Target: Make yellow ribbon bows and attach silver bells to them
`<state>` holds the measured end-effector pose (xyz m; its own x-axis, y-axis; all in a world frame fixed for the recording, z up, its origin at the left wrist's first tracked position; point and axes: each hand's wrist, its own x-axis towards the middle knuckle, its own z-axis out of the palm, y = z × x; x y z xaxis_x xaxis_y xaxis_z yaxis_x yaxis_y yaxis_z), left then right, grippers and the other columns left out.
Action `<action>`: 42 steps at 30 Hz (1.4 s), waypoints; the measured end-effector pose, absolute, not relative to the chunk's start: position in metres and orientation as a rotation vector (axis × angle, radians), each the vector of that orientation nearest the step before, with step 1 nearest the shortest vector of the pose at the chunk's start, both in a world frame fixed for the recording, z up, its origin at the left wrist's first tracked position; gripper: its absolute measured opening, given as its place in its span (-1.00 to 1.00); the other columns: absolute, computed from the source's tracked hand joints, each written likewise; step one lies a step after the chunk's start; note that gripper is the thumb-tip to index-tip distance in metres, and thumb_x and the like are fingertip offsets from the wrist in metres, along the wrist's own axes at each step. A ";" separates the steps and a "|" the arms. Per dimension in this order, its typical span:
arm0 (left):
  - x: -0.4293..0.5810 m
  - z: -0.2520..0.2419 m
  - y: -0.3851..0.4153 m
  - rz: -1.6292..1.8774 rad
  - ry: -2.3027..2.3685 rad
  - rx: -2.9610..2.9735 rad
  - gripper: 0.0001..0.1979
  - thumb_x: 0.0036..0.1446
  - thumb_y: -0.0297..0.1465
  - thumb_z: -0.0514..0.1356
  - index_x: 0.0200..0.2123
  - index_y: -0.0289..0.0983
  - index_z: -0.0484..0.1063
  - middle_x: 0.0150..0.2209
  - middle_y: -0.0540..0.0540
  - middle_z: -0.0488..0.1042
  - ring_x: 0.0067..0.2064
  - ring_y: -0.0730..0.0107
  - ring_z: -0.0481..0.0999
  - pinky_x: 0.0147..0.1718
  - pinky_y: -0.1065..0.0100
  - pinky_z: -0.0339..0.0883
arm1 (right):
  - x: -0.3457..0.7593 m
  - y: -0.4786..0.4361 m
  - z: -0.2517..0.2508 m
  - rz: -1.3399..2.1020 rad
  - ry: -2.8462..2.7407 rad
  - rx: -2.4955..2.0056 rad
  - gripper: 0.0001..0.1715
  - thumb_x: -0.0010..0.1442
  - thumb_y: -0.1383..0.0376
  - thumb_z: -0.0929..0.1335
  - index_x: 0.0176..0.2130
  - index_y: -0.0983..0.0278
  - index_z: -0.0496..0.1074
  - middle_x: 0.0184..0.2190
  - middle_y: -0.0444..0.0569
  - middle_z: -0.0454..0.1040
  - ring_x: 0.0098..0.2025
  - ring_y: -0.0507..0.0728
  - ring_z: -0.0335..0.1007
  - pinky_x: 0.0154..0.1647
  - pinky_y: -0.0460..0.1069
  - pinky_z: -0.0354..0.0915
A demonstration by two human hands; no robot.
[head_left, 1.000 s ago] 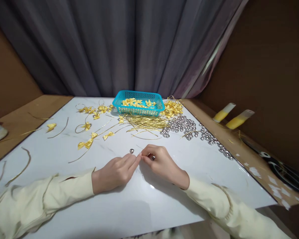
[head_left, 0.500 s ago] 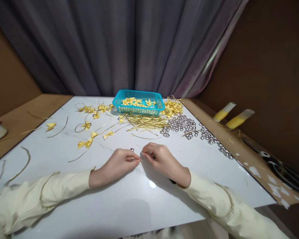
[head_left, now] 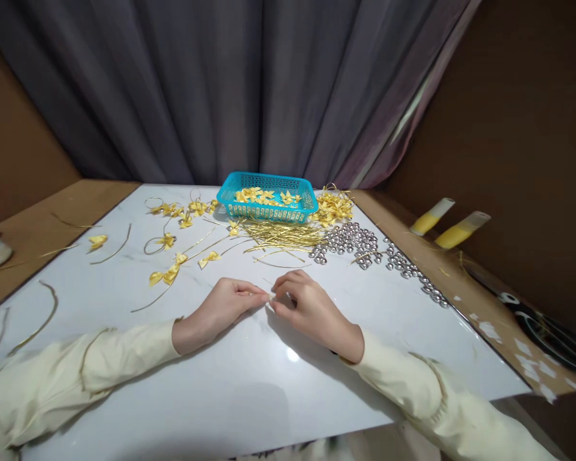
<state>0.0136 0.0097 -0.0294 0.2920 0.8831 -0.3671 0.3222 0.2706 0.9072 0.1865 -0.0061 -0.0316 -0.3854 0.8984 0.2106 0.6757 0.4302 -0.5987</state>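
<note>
Fingers of the left hand [head_left: 218, 308] and right hand [head_left: 312, 312] were pinched shut, tips meeting on a thin gold strand [head_left: 267, 297] low over the mid tabletop [head_left: 249, 390]. Gold bows [head_left: 170, 274] lay to the left. The gold strand pile [head_left: 281, 235], silver beads [head_left: 350, 240] and blue basket [head_left: 269, 213] sat farther back.

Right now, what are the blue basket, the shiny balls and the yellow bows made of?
Blue basket: looks like moulded plastic, with a glossy mesh wall of holes.
Shiny balls: probably metal or silver-coated plastic; they glint like mirrors.
Yellow bows: likely satin ribbon, soft folds with a sheen.
</note>
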 end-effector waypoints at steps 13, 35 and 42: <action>0.015 -0.033 0.009 0.638 1.219 1.266 -0.70 -0.10 -0.23 0.29 -0.44 -0.40 0.52 -0.75 0.14 0.07 -0.66 0.61 -0.01 -0.68 0.45 -0.23 | 0.186 0.000 -0.034 0.668 -2.047 -1.326 -0.79 0.03 0.53 0.33 -0.49 0.29 0.50 -0.14 0.02 0.48 -0.04 0.16 0.32 -0.06 0.07 0.25; 0.008 -0.033 0.013 0.626 1.045 1.241 -0.82 -0.06 -0.33 0.26 -0.44 -0.36 0.48 -0.70 0.12 0.14 -0.65 0.63 0.00 -0.66 0.44 -0.22 | 0.188 0.000 -0.027 0.819 -2.069 -1.279 -0.77 0.04 0.57 0.32 -0.43 0.33 0.52 -0.22 0.01 0.51 -0.20 0.08 0.40 -0.20 -0.04 0.27; 0.007 -0.033 0.013 0.616 1.025 1.262 -0.83 -0.09 -0.34 0.27 -0.47 -0.35 0.47 -0.70 0.12 0.13 -0.64 0.62 0.01 -0.64 0.43 -0.20 | 0.189 0.000 -0.027 0.862 -2.050 -1.249 -0.78 0.05 0.55 0.33 -0.43 0.30 0.51 -0.23 -0.03 0.51 -0.23 0.06 0.42 -0.23 -0.06 0.29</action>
<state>0.0074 0.0127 -0.0328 0.4480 0.8487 -0.2811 0.1496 0.2388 0.9595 0.1886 -0.0001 -0.0271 -0.3917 0.9086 0.1448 0.5322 0.3522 -0.7699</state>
